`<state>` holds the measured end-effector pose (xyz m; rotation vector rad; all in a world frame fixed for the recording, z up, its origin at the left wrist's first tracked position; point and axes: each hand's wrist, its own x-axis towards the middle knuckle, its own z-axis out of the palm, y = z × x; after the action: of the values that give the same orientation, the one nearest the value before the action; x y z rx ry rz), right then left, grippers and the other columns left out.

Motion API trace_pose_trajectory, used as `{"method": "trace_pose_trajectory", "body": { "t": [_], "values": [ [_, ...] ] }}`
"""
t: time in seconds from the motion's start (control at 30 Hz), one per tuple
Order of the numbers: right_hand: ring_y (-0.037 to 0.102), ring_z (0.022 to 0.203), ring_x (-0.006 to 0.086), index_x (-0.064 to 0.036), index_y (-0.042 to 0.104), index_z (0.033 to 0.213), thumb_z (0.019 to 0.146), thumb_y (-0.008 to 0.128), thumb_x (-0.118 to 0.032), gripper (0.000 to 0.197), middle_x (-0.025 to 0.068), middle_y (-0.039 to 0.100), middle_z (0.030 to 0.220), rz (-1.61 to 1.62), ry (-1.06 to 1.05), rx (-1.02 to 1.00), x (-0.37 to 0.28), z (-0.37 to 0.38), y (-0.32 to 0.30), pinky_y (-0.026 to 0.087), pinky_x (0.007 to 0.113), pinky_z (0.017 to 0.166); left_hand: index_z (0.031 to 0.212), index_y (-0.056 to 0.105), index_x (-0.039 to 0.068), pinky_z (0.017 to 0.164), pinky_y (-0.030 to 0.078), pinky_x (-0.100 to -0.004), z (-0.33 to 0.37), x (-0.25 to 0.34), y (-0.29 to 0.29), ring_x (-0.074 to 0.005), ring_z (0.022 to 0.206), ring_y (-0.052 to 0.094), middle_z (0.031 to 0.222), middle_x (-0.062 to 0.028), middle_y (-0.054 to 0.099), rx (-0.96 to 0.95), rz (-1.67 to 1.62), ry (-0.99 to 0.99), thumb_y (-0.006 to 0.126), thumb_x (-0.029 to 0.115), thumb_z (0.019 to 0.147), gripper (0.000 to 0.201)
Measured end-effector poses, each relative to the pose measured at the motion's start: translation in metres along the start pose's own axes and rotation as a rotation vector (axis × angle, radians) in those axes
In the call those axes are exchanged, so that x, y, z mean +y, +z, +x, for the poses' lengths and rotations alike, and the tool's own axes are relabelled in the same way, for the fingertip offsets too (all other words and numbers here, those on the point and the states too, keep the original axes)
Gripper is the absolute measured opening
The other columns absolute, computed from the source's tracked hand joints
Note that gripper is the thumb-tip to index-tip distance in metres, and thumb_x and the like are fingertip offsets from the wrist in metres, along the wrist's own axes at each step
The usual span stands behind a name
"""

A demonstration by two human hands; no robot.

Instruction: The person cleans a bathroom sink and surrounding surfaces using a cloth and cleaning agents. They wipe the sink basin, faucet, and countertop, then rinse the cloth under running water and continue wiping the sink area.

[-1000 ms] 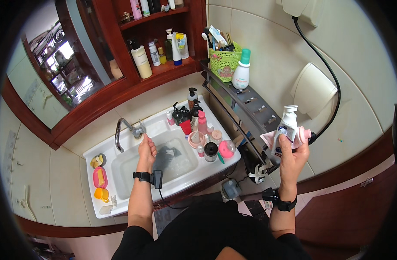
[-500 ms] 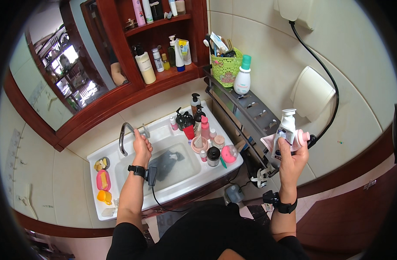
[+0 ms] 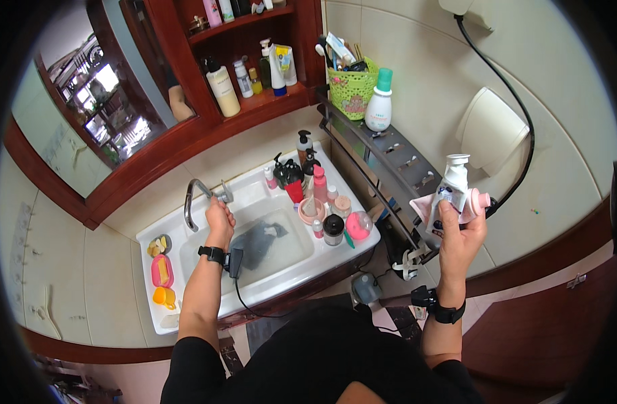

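Note:
My left hand [image 3: 220,223] reaches over the sink [image 3: 260,285], its fingers curled closed just below the lever of the metal faucet [image 3: 192,203]. Whether it touches the lever or holds anything is hidden. Dark grey cloth [image 3: 258,246] lies in cloudy water in the basin. At the right, my right hand [image 3: 462,236] is raised beside the wall rack, closed around a white-capped squeeze tube [image 3: 450,195] with dark print. A pink-capped container [image 3: 478,202] lies crosswise behind that tube in the same grip.
Bottles and jars, including a black-lidded jar [image 3: 333,229], crowd the sink's right rim. A soap dish [image 3: 162,271] and yellow cup [image 3: 164,297] sit on its left rim. The dark rack [image 3: 409,161] bears a green basket [image 3: 352,94] and a green-capped bottle [image 3: 379,108].
The view has shifted slightly. My left hand has drawn a little down from the faucet lever. My right hand still grips the same two containers, a little higher in the picture.

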<state>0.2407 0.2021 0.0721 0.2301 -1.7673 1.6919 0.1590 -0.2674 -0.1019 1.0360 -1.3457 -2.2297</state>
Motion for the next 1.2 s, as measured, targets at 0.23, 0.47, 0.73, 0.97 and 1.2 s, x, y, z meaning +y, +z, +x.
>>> {"method": "trace_pose_trajectory", "body": {
  "t": [0.23,0.47,0.73,0.97,1.2],
  "values": [
    [0.062,0.091,0.0098,0.0028,0.063,0.111,0.093,0.071,-0.005,0.022,0.0047,0.068,0.102,0.023,0.005,0.009,-0.001,-0.002,0.001,0.049,0.025,0.083,0.070,0.039,0.018,0.037,0.020,-0.0285,-0.003,-0.006,-0.011,-0.0120,0.038,0.025,0.052,0.0041,0.030,0.014,-0.006,-0.003,0.041,0.045,0.105,0.044],
    [0.059,0.095,0.0095,0.0041,0.062,0.111,0.092,0.071,-0.005,0.023,0.0026,0.064,0.104,0.002,-0.014,0.006,-0.003,0.001,0.003,0.047,0.026,0.086,0.073,0.046,0.018,0.041,0.023,-0.0286,0.030,-0.032,-0.053,-0.0130,0.044,0.030,0.056,0.0036,0.034,0.059,-0.042,-0.135,0.041,0.053,0.103,0.047],
    [0.060,0.091,0.0088,0.0034,0.063,0.112,0.093,0.071,-0.007,0.023,0.0027,0.066,0.102,-0.005,0.042,-0.030,-0.002,0.002,0.000,0.049,0.025,0.082,0.128,0.047,0.001,0.102,0.049,-0.0488,0.031,-0.033,-0.048,-0.0372,0.118,0.058,0.129,-0.0247,0.056,-0.469,-0.611,-0.317,0.036,0.020,0.107,0.030],
    [0.061,0.091,0.0086,0.0048,0.061,0.117,0.095,0.070,-0.009,0.028,0.0037,0.067,0.102,0.001,0.053,-0.039,-0.004,0.002,-0.004,0.049,0.024,0.081,0.124,0.059,0.003,0.083,0.056,-0.0321,-0.030,0.005,0.004,-0.0212,0.098,0.067,0.115,-0.0094,0.067,-0.533,-0.239,-0.038,0.053,0.019,0.106,0.025],
    [0.062,0.084,0.0078,0.0000,0.064,0.114,0.096,0.068,-0.012,0.022,0.0028,0.068,0.097,-0.076,-0.001,-0.002,-0.001,0.001,-0.008,0.051,0.023,0.073,0.117,0.068,0.003,0.071,0.054,-0.0263,-0.045,0.013,0.020,-0.0129,0.088,0.067,0.101,-0.0036,0.071,-0.541,-0.124,0.125,0.058,0.020,0.103,0.024]
  ]
}}
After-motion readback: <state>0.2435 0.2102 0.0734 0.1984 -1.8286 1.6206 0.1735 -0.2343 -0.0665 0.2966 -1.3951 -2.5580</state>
